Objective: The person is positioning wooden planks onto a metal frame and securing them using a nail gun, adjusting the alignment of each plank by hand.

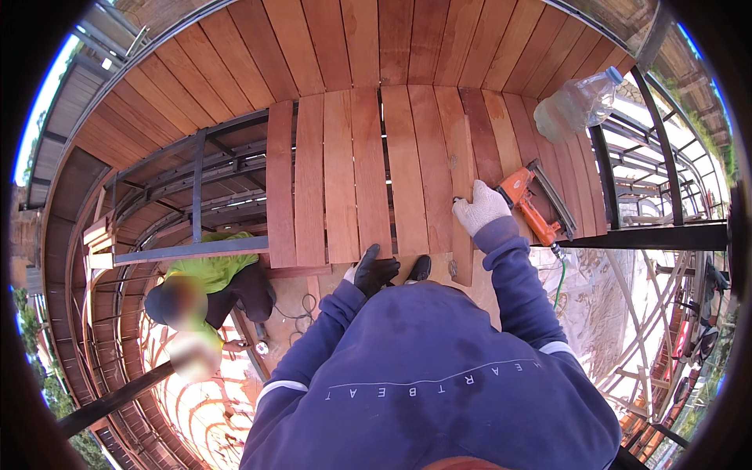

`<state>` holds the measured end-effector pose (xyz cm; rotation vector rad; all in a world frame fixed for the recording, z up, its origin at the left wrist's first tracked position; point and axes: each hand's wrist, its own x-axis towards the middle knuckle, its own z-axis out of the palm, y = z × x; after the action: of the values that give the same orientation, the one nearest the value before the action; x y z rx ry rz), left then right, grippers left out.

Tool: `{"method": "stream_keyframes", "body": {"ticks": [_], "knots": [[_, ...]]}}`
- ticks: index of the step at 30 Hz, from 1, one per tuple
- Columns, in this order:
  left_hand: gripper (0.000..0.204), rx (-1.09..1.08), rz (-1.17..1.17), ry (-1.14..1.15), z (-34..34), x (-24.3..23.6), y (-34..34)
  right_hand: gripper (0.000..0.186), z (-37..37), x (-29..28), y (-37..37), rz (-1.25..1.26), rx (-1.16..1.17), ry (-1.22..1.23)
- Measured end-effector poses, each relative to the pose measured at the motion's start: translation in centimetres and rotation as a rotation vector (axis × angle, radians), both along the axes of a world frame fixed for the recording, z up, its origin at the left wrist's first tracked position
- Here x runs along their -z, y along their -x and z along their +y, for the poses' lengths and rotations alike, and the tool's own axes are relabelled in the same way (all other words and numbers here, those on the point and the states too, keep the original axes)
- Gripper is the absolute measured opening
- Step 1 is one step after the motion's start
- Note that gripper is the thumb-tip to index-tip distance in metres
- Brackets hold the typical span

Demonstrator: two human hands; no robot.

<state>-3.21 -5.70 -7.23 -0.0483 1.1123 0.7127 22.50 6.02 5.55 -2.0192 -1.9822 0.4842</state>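
My left hand (374,270), in a black glove, grips the front end of a reddish plank (368,172) among the boards laid side by side on a dark metal frame. My right hand (478,210), in a pale knit glove, is closed on a loose, narrower plank (462,254), which lies lengthwise over the laid boards and sticks out past their front edge. Just right of that hand an orange nail gun (525,204) rests on the boards, a green hose hanging from it. A large clear plastic bottle (568,110) sits farther back on the right.
At lower left a co-worker (219,290) in a bright yellow-green top crouches beside dark cables (301,317). A curved band of planking (329,39) spans the back. Open metal framework (196,188) lies left of the boards, with more bars and poles (658,337) at the right.
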Motion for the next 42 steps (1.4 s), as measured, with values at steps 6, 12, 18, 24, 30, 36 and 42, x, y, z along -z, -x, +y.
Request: {"method": "stream_keyframes", "body": {"ticks": [6, 12, 18, 24, 30, 36, 42], "knots": [[0.061, -0.016, 0.057, -0.108, -0.2, 1.7, -0.6, 0.033, 0.2, 1.9, 0.3, -0.032, 0.018, 0.063], [0.053, 0.094, 0.182, -0.165, -0.2, -0.3, -0.3, 0.034, 0.2, 1.3, 1.0, -0.053, -0.001, 0.080], [0.049, 0.161, 0.130, -0.224, -0.1, 0.8, 0.3, 0.039, 3.1, 0.0, 3.5, -0.023, -0.080, 0.053], [0.052, 0.327, 0.387, -0.845, -2.5, 15.0, 0.7, 0.045, 9.7, -0.4, 9.4, -0.026, -0.148, 0.195], [0.059, 0.182, 0.086, -0.455, -1.5, 12.9, 0.1, 0.046, 11.5, 1.1, 11.2, -0.045, -0.115, 0.206], [0.049, 0.429, 0.295, -0.785, -1.8, 11.0, 0.8, 0.049, 12.2, 1.4, 12.9, -0.084, -0.098, 0.250], [0.045, 0.344, 0.117, -0.351, 0.6, -0.1, 1.2, 0.048, 12.9, 0.8, 14.1, -0.120, -0.090, 0.288]]}}
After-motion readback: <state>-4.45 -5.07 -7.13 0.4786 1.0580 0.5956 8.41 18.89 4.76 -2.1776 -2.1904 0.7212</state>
